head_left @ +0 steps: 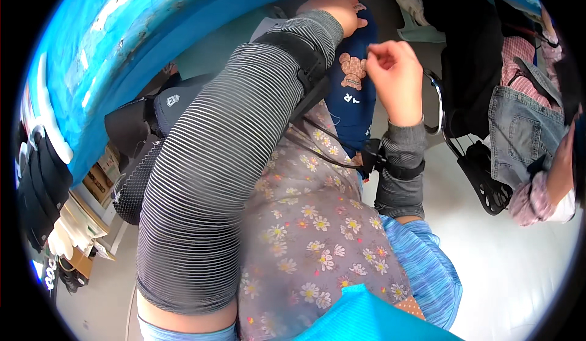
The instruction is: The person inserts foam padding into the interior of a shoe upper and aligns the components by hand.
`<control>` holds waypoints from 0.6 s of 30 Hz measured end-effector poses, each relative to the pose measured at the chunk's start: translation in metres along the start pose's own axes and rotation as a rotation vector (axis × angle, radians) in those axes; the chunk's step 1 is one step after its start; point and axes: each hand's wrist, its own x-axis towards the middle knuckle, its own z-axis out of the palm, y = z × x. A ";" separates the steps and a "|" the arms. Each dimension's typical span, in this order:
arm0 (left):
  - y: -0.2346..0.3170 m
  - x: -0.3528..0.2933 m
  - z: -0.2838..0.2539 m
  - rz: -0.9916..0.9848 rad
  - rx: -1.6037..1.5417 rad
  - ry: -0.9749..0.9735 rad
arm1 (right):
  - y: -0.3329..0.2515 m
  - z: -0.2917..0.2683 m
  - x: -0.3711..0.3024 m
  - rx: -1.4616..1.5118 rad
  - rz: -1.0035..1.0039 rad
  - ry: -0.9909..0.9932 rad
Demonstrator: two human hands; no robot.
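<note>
A navy cloth piece [357, 106] with a brown bear print and white lettering lies lengthwise ahead of my body, over the far edge of my flowered apron [323, 237]. My left hand [336, 13] is at its far end, closed on the cloth with the thumb and a finger showing at the edge; the other fingers are partly hidden. Above the cloth's right side, beside the bear, my right hand [397, 78] is raised with thumb and forefinger pinched together. Whatever is in that pinch is too small to make out. Striped grey sleeves cover both forearms.
Bright blue sheeting [122, 78] arches across the upper left. Dark garments [43, 188] hang at the far left, near stacked papers and boxes. To the right are a curved metal bar [437, 100], a black stand [488, 182] and another person in a denim garment [519, 136].
</note>
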 end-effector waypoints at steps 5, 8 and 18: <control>-0.002 0.001 0.001 0.005 -0.139 -0.004 | 0.009 0.024 0.017 0.040 -0.102 0.079; 0.003 0.002 0.001 -0.050 0.104 -0.110 | 0.012 0.013 0.002 -0.034 -0.055 0.005; 0.001 -0.001 -0.003 0.005 0.029 -0.057 | 0.009 0.005 0.010 0.057 -0.090 0.124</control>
